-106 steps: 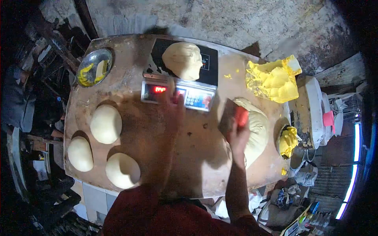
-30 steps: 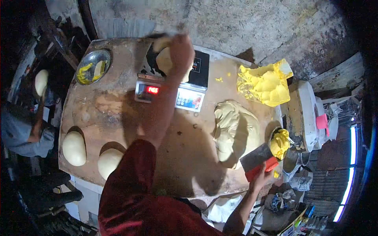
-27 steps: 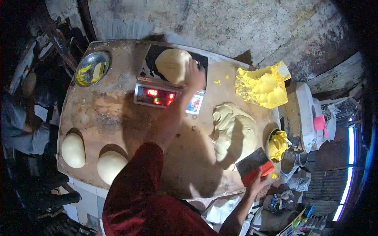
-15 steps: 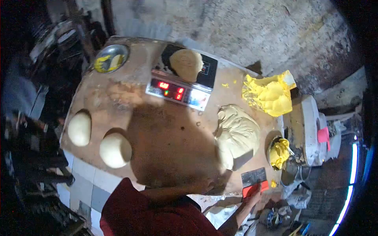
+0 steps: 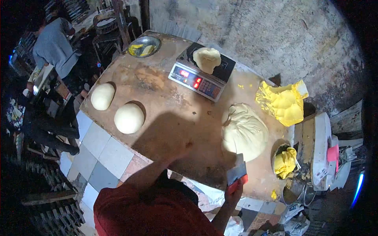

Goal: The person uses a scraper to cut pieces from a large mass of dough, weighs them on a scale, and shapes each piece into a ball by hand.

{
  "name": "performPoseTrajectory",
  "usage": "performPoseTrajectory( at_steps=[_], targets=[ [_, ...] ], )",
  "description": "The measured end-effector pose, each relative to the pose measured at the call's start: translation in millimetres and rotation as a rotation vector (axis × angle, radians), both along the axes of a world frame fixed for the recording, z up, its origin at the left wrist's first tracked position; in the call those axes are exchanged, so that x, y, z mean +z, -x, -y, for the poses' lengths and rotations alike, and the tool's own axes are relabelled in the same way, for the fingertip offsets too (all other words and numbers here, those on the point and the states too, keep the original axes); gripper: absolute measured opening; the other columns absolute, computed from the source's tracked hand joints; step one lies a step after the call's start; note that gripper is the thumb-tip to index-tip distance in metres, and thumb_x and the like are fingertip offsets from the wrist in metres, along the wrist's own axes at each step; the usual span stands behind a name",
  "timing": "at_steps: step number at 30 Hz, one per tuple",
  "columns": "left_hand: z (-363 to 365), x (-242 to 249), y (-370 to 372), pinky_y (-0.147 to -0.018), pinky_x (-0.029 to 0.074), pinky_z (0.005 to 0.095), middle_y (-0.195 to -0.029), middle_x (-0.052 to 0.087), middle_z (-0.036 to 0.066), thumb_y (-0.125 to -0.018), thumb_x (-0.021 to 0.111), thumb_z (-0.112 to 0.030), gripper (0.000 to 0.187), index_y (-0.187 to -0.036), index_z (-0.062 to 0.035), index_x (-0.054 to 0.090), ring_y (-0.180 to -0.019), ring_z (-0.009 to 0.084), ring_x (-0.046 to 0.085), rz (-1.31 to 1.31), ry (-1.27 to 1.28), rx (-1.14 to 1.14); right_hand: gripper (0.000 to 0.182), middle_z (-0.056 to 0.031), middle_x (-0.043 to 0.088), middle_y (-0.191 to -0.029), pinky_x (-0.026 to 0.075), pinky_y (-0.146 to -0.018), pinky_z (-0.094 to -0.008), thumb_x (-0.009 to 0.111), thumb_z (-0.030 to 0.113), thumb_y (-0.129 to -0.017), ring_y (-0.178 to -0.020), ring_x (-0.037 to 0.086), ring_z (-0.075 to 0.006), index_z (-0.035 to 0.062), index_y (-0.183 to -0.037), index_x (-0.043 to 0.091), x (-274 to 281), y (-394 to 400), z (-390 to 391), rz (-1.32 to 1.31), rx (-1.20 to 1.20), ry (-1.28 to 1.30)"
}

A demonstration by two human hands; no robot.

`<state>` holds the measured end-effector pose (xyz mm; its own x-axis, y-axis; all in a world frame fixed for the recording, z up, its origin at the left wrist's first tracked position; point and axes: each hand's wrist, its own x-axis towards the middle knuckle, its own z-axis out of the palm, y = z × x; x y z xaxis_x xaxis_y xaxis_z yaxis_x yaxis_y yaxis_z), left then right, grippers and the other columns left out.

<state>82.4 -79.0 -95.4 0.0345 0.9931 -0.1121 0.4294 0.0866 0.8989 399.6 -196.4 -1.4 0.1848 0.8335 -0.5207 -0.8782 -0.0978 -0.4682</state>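
My right hand (image 5: 234, 188), at the table's front edge, is closed on the red handle of a dough scraper (image 5: 236, 176). The scraper's grey blade is raised and overlaps the lower edge of a big, folded mound of pale dough (image 5: 245, 131). My left hand (image 5: 184, 148) reaches over the table left of the mound, blurred and in shadow, its fingers unclear. Two smooth dough balls, a nearer one (image 5: 129, 118) and a farther one (image 5: 103, 96), sit at the left. Behind, a digital scale (image 5: 197, 83) with lit red digits bears a beige, hollow, uneven-rimmed piece (image 5: 207, 59).
Yellow fat on an opened wrapper (image 5: 281, 103) lies at the back right, with a bowl of yellow fat (image 5: 285, 162) nearer. A metal dish (image 5: 144, 47) stands at the back left. Beyond the table, a person in a grey shirt (image 5: 58, 47) bends over another surface. A rough wall rises behind.
My right hand has lifted the scraper and brought it left, up to the dough mound. The view has shifted, and the person at the left now shows clearly.
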Motion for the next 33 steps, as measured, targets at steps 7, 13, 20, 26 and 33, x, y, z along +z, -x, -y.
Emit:
performPoseTrajectory(
  at_steps=[7,13,20,26,33],
  targets=[
    [-311,68,148,-0.075,0.046,0.0377,-0.091,0.061,0.018,-0.083,0.051,-0.022,0.024,-0.097,-0.0020,0.057,-0.087,0.0277,0.059,0.429,-0.486,0.296,0.036,-0.0072,0.055,-0.105,0.043,-0.085,-0.0331,0.054,0.016,-0.083,-0.096,0.054,-0.0192,0.0038,-0.116,0.045,76,105,-103,0.402,0.247,-0.081],
    [-437,133,132,-0.078,0.045,0.0361,-0.089,0.060,0.017,-0.078,0.060,-0.020,0.031,-0.101,-0.0004,0.055,-0.085,0.0283,0.058,-0.156,-0.652,0.031,0.045,-0.0071,0.052,-0.109,0.039,-0.087,-0.0305,0.059,0.004,-0.078,-0.098,0.051,-0.0150,-0.0003,-0.120,0.041,130,203,-258,0.852,0.155,-0.188],
    [-431,87,142,-0.072,0.046,0.0372,-0.091,0.056,0.018,-0.073,0.068,-0.017,0.035,-0.099,0.0006,0.053,-0.080,0.0277,0.057,0.276,-0.533,0.248,0.032,-0.0028,0.055,-0.092,0.042,-0.071,-0.0256,0.058,0.003,-0.079,-0.078,0.052,-0.0111,0.0026,-0.110,0.047,164,269,-345,1.189,0.129,-0.267],
    [-269,35,15,-0.069,0.044,0.0338,-0.084,0.055,0.014,-0.087,0.049,-0.015,0.020,-0.096,0.0025,0.050,-0.070,0.0242,0.053,0.511,-0.393,0.420,0.041,-0.0018,0.052,-0.090,0.043,-0.068,-0.0252,0.056,0.002,-0.080,-0.075,0.051,-0.0110,0.0034,-0.119,0.043,106,206,-273,1.203,-0.286,0.029],
    [-282,12,-166,-0.095,0.032,0.0451,-0.121,0.041,0.027,-0.080,0.056,-0.026,0.057,-0.123,0.0058,0.036,-0.112,0.0392,0.041,0.186,-0.251,0.044,0.041,-0.0028,0.052,-0.091,0.043,-0.063,-0.0244,0.059,0.004,-0.080,-0.073,0.051,-0.0118,0.0042,-0.117,0.043,117,116,-84,1.300,-0.513,0.358]
  ],
)
